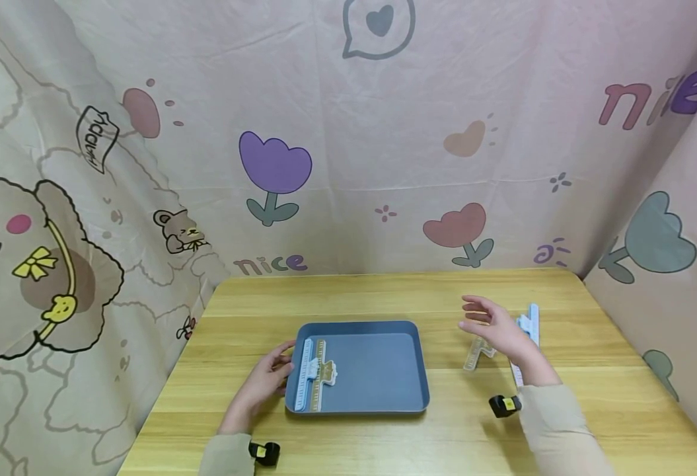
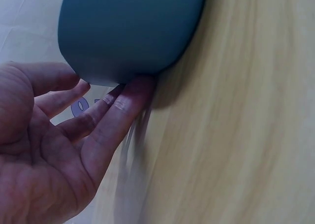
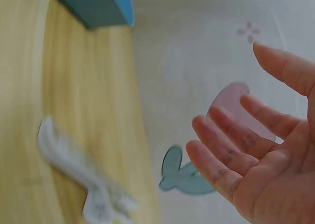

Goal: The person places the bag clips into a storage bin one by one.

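On the table lies a grey-blue tray (image 1: 378, 377). Along its left side a light-blue long ruler-like clip (image 1: 304, 377) and a clear-and-gold long clip (image 1: 317, 390) lie side by side. My left hand (image 1: 265, 378) is at the tray's left edge; in the left wrist view its fingertips touch the tray's outer wall (image 2: 128, 32). My right hand (image 1: 503, 334) hovers above the table right of the tray, fingers spread and palm holding nothing. Below it lies a clear long clip (image 1: 473, 354), partly hidden. A light-blue and white long clip (image 1: 534, 320) lies behind the right hand and wrist.
The wooden table (image 1: 205, 370) ends at a printed cloth (image 1: 348, 218) at the back, with more cloth on both sides. Wood shows between the tray and the clips on the right. Black wrist cameras sit at both cuffs.
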`<state>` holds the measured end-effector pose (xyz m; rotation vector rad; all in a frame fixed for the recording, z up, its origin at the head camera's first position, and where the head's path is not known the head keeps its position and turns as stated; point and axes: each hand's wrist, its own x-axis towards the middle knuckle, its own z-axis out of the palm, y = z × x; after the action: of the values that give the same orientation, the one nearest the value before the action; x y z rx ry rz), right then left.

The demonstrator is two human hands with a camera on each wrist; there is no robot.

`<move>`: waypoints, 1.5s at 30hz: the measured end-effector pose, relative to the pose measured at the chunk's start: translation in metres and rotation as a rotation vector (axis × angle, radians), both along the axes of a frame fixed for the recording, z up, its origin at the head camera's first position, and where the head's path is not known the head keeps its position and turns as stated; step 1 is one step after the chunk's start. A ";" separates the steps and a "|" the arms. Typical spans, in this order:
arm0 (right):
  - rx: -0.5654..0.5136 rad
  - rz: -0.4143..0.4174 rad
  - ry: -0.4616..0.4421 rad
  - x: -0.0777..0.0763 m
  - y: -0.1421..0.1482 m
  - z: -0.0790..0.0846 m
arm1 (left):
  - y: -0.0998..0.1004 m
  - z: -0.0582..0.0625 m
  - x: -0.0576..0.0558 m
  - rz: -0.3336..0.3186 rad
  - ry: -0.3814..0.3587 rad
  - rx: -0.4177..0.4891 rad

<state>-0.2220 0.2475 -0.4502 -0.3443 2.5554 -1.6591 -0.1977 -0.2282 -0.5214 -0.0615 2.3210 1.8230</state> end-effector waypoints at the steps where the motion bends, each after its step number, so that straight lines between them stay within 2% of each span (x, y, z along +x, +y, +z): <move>1: 0.008 -0.017 -0.004 0.000 0.004 -0.002 | 0.000 0.000 0.000 -0.005 0.005 -0.002; 6: 0.026 -0.073 -0.050 0.001 0.017 -0.012 | 0.000 -0.001 0.000 -0.004 0.006 -0.003; 17: 0.113 -0.128 -0.166 0.007 0.032 -0.038 | 0.001 0.002 0.000 -0.011 0.001 -0.005; 28: 0.255 -0.184 -0.190 0.011 0.030 -0.040 | 0.001 0.003 0.000 -0.006 -0.003 -0.017; 34: 0.216 -0.158 -0.171 0.009 0.028 -0.046 | 0.000 0.002 -0.001 -0.008 -0.004 -0.007; 45: 0.146 -0.167 -0.229 0.003 0.017 -0.054 | 0.001 0.001 -0.001 -0.002 -0.008 0.003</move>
<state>-0.2185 0.2645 -0.5038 0.0681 2.5688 -1.4506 -0.1989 -0.2275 -0.5203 -0.0653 2.3121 1.8216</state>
